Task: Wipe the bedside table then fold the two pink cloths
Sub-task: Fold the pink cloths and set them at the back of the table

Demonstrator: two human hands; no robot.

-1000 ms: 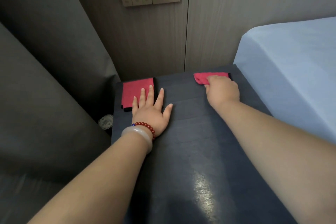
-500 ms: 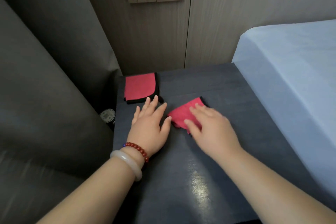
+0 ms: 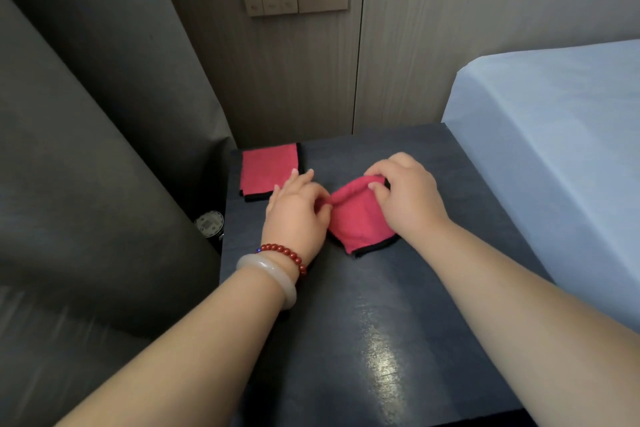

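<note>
The table [image 3: 381, 340] is dark, with a glossy top. A folded pink cloth [image 3: 268, 172] with black edging lies flat at its back left corner. A second pink cloth [image 3: 358, 218], black-edged too, sits mid-table, bunched and partly lifted, its upper edge raised off the top.

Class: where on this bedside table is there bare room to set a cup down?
Bare: the near half, below both hands. Crowded: the far left, with the folded cloth, left hand, right hand and pinched cloth.
</note>
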